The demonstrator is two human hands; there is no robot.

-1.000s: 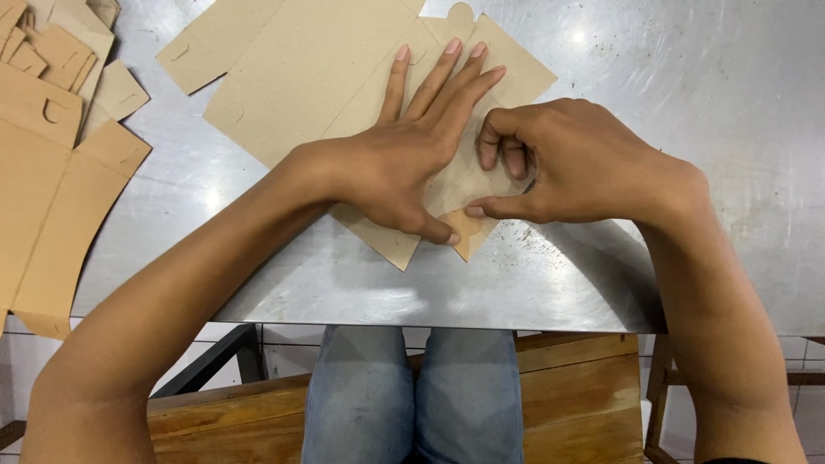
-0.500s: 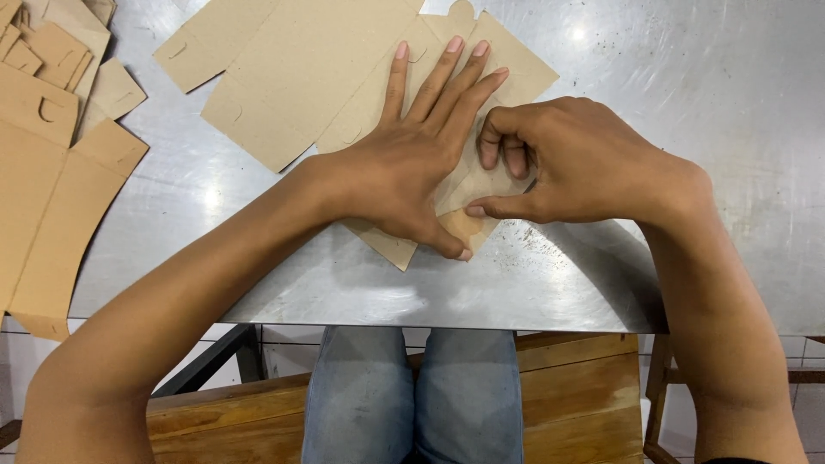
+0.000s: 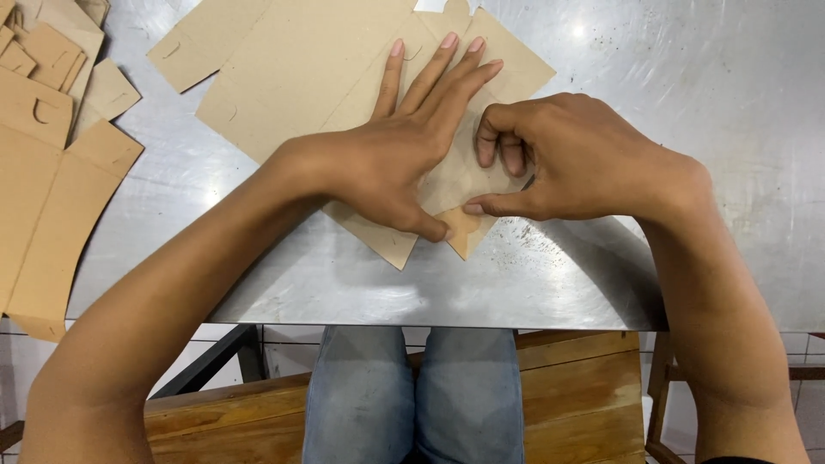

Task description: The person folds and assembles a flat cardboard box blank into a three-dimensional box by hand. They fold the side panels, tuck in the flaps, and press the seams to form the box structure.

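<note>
A flat brown cardboard box blank (image 3: 309,69) lies on the metal table (image 3: 687,77). My left hand (image 3: 395,155) presses flat on its near part, fingers stretched and pointing away, thumb near the lower corner. My right hand (image 3: 567,159) sits just to the right, fingers curled, thumb and fingers pinching a folded flap of the blank at its near right edge. The two hands touch over the flap.
A stack of more cardboard blanks (image 3: 43,172) lies at the table's left edge. Below the table's near edge I see my knees in jeans (image 3: 412,395) and a wooden bench (image 3: 584,404).
Both hands have stayed almost in place on the blank. My left thumb has shifted slightly along the near corner.
</note>
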